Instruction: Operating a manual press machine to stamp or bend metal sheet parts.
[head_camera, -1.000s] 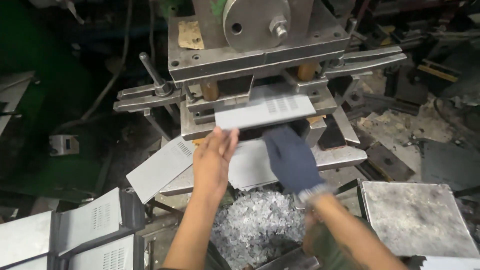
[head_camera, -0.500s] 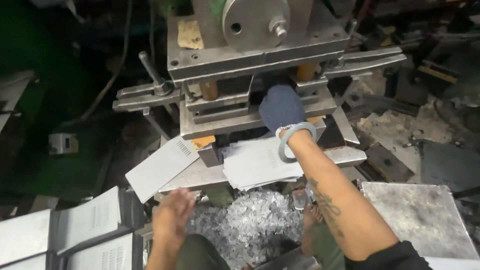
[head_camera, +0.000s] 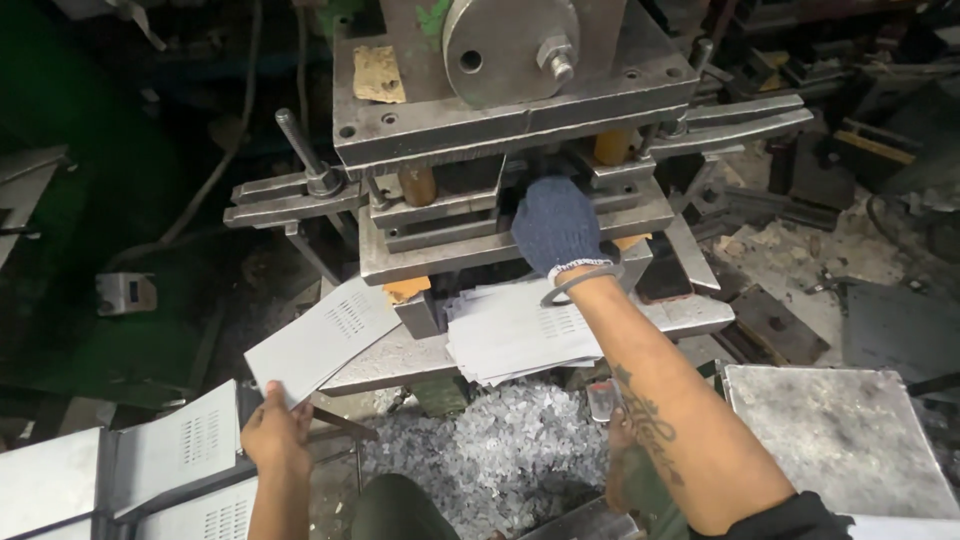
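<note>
Nearest, the bare left hand pinches the near corner of a thin grey punched sheet, which lies down-left of the press, its far end resting on the press's lower plate. The sheet looks light, stiff and sharp-edged; it is best held by a corner or edge, clear of the perforated patch. A stack of sheets sits just before the press. Farther in, the gloved right hand reaches between the press plates; its grip cannot be told.
</note>
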